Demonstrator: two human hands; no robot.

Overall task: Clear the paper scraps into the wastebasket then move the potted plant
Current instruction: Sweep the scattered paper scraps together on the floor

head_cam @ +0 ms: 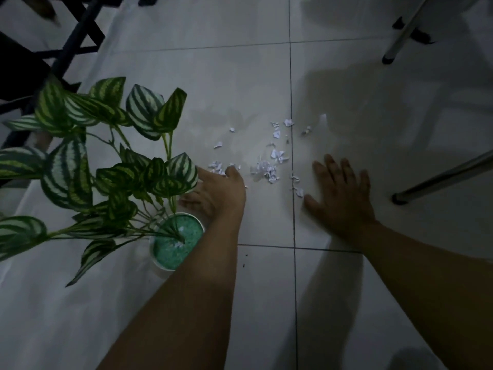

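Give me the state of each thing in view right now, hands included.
paper scraps: scattered loose on the floor, none gathered.
potted plant: upright on the floor, not held.
left hand: open, at the scraps' left edge, fingers partly behind a leaf.
right hand: open, fingers spread, flat on the floor right of the scraps.
wastebasket: not in view.

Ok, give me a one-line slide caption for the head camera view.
Left hand and right hand flank paper scraps on the tiled floor beside a potted plant.

Two bare forearms — left hand (213,193) and right hand (344,201) — both uncovered down to the fingertips.
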